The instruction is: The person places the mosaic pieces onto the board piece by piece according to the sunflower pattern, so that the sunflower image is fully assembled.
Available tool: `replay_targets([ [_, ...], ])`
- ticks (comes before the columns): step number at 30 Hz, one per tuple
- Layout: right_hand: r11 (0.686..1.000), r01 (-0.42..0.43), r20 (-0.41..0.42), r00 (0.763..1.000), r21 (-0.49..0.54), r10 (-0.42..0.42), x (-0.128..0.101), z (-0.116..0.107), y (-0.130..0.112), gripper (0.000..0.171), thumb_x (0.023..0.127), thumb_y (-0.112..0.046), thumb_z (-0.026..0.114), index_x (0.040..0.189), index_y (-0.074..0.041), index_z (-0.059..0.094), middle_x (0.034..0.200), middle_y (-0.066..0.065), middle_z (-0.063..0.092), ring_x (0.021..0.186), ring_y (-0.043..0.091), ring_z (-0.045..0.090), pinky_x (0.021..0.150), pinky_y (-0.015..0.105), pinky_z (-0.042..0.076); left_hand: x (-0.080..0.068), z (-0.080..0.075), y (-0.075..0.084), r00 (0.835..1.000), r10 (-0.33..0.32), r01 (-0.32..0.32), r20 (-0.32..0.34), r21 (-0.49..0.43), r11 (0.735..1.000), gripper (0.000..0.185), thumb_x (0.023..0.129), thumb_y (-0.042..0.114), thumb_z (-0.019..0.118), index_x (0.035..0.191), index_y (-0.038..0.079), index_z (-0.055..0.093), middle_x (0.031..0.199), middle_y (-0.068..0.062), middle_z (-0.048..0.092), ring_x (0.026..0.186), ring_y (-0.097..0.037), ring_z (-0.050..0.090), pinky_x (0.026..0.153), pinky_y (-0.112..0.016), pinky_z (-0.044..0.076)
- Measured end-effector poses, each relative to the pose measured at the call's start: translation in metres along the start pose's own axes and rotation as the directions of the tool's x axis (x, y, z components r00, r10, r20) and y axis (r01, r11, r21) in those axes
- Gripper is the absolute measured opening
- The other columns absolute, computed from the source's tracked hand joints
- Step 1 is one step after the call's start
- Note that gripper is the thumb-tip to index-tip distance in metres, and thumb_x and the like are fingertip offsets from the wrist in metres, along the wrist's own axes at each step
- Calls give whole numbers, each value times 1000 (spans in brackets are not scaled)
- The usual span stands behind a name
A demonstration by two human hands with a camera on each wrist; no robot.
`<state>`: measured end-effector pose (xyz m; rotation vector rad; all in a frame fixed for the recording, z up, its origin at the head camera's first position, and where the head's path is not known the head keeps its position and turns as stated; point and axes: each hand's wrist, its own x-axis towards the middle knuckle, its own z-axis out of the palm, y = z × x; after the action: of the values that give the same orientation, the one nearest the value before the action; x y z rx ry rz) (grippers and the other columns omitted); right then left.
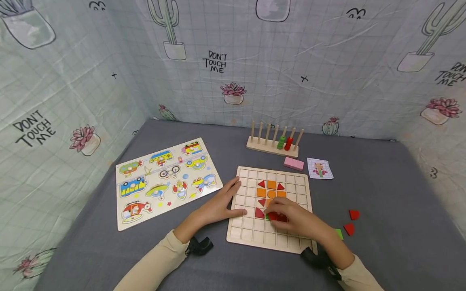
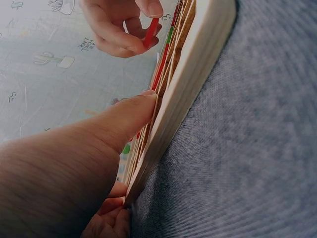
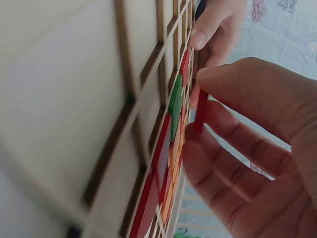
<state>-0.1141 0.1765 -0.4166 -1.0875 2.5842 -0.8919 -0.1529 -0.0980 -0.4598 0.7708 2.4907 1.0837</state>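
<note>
My left hand (image 1: 218,206) rests at the left edge of a wooden grid board (image 1: 251,232), its thumb on the top face and its fingers along the side. Over the board's middle, my right hand (image 1: 296,216) pinches a thin red piece (image 3: 200,111) between thumb and fingertips, held on edge above the grid. Orange squares (image 1: 271,184), an orange circle (image 1: 271,194) and red triangles (image 1: 261,184) fill cells in the upper middle. Below them lie a red rounded piece (image 1: 259,212) and a green piece (image 3: 176,101), partly hidden by the right hand in the head view.
Right of the board lie two red pieces (image 1: 354,214) and a green piece (image 1: 339,233). Behind it are a pattern card (image 1: 320,168), a pink block (image 1: 293,163) and a peg rack (image 1: 267,147) with green and red beads. A vehicle puzzle (image 1: 127,165) lies left.
</note>
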Motion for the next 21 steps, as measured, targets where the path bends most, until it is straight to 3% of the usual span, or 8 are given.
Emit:
replay_targets([
  [9,996,59,56,997,-73,-55,21,5,-11,21,88,-10,71,109,-11,71,112,2,63,102,17,57,89,33,52,-1,-2,1,1000,3,-3,-5,4,1000,93,89,40,71,155,2,19,163,-10,9,148,-27,17,115,-45,26],
  [16,988,121,80,990,-96,-113,36,8,-16,20,87,-6,73,107,-10,72,107,0,61,96,14,54,85,30,51,0,-3,1,1000,30,-30,-9,20,999,93,89,39,72,154,0,19,163,-11,10,148,-27,17,115,-45,27],
  [21,990,110,109,989,-92,-100,43,12,-16,17,87,-6,72,104,-10,72,105,0,62,93,13,51,82,26,50,-2,-3,0,999,46,-46,-1,19,999,95,87,37,74,154,-2,19,163,-13,10,147,-28,17,114,-46,28],
])
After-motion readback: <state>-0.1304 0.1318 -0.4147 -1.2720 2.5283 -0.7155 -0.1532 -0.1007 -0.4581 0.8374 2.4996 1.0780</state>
